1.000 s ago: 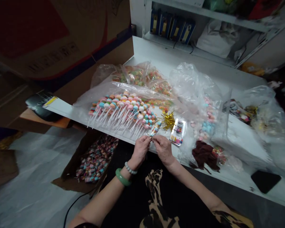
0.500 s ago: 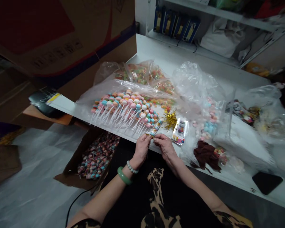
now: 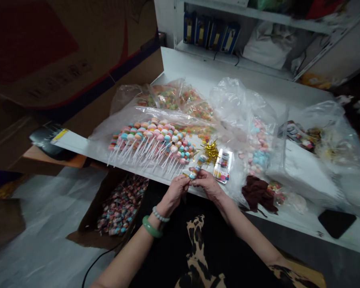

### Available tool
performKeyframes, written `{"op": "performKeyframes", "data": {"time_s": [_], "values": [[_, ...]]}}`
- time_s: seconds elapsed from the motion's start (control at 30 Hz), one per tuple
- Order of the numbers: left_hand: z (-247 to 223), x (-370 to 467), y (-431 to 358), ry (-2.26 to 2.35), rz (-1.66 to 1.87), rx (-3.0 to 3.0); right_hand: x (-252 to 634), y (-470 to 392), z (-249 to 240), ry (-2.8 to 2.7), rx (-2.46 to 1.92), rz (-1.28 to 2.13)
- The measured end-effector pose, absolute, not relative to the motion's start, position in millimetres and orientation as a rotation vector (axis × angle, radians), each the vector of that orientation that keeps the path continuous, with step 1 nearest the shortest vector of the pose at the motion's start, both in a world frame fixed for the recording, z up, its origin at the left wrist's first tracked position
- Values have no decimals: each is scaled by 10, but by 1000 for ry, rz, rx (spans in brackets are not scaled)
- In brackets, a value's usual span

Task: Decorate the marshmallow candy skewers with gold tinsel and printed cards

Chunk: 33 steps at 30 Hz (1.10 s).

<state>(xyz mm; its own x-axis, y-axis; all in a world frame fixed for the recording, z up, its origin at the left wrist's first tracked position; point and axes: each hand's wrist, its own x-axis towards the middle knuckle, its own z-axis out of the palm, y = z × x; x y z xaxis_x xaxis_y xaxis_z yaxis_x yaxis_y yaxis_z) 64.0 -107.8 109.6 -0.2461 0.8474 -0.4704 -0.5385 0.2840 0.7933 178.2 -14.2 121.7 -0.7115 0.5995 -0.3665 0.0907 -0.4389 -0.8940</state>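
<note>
Near the table's front edge, my left hand (image 3: 179, 187) and my right hand (image 3: 208, 183) meet with fingertips closed around the lower end of a wrapped marshmallow lollipop (image 3: 201, 160). Its clear wrapper slants up and away from me, and a bit of gold shows by the left fingertips. The exact finger grip is too small to make out. Just beyond lies a heap of gold twist ties (image 3: 210, 152). To the left, rows of marshmallow lollipops (image 3: 150, 134) rest with white sticks pointing toward me. A printed packet (image 3: 223, 165) lies to the right of the ties.
Below the table, a carton (image 3: 85, 224) holds many wrapped candies (image 3: 120, 208). Behind the lollipops lie plastic bags of gummy candy (image 3: 171, 98). At right are brown gloves (image 3: 259, 194), a stack of clear bags (image 3: 303, 172) and a black pad (image 3: 337, 223). A large cardboard box (image 3: 87, 52) stands left.
My right hand has shifted up against the lollipop's wrapper, and both hands have come closer together. The lollipop now leans differently. The whole view has shifted slightly.
</note>
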Motion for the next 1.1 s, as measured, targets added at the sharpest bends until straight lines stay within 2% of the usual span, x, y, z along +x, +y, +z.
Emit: {"op": "performKeyframes", "data": {"time_s": [0.07,0.13,0.27,0.37,0.5,0.6,0.67,0.73,0.8,0.87,0.93,1.0,1.1], "values": [[1141,574,-1134,1047,1164,377,1888,-140,1335,-1714,-767,2226],[1197,496,-1188,976,1057,432,1967,-197,1432,-2046,-560,2049],[1338,285,-1220,1019,880,581,2012,-412,1458,-2459,-302,1089],[1510,97,-1186,1042,621,756,2000,-514,1470,-2598,-31,410],[1759,67,-1165,1272,464,1090,1957,-447,1631,-2732,287,54],[1826,358,-1205,1803,675,1370,1864,-309,1692,-2820,32,231],[1788,618,-1237,2159,778,1417,1773,-239,1662,-2664,-426,683],[1694,813,-1253,2271,926,1371,1686,-227,1600,-2364,-756,1127],[1566,878,-1261,2172,1233,1145,1636,-279,1532,-2200,-842,1373],[1437,823,-1283,1861,1460,760,1642,-368,1473,-2158,-799,1473],[1337,708,-1335,1381,1358,468,1690,-452,1424,-2095,-772,1521],[1287,595,-1410,983,1069,386,1748,-498,1378,-2072,-740,1517],[1315,466,-1527,923,930,537,1795,-478,1318,-2072,-732,1639]]}}
